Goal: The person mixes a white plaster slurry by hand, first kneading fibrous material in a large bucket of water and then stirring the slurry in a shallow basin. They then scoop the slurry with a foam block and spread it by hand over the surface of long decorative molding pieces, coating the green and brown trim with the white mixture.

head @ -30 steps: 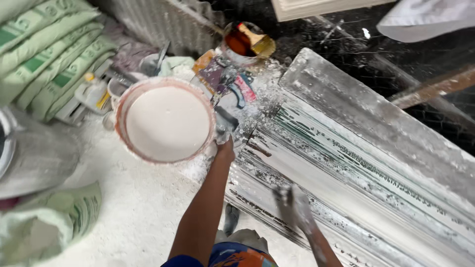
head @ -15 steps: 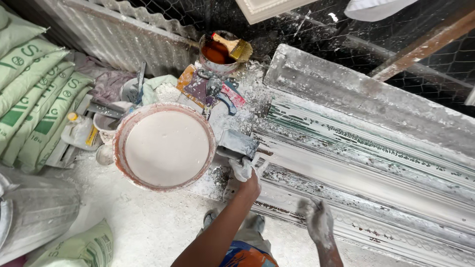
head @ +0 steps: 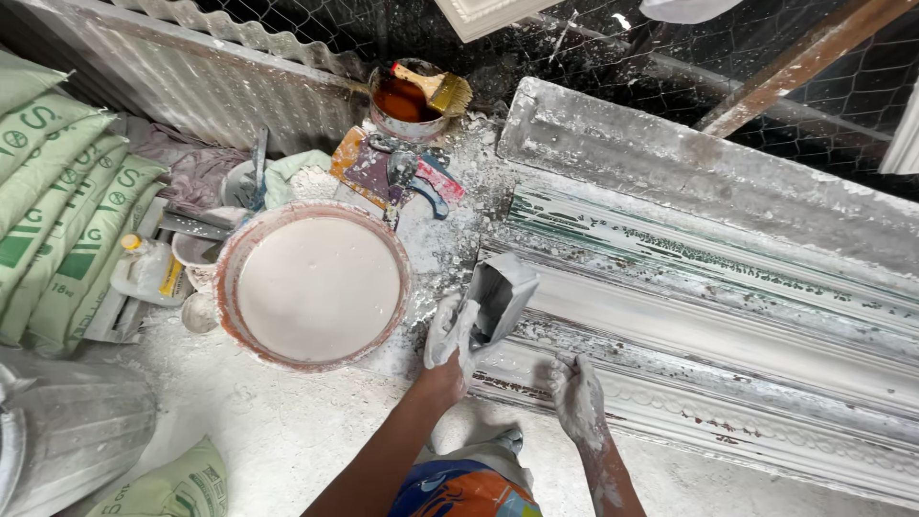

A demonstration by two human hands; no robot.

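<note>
Head view: left hand (head: 448,337) gripped plaster-caked scoop (head: 500,299), fingers closed round it, just beside pink basin (head: 233,278) of white plaster. Right hand (head: 576,397) rested on long moulding form (head: 728,335), fingers loosely curled, holding nothing. Brush (head: 438,88) lay in tin (head: 402,110) beyond.

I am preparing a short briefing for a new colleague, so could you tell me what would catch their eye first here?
First, the round basin full of smooth white mix, left of centre on the dusty floor. Right beside it, the plaster-coated left hand holds a grey scoop over the long ridged white mould that fills the right side, where the right hand rests. Behind, a yellow brush sits in a can of brown liquid.
</note>
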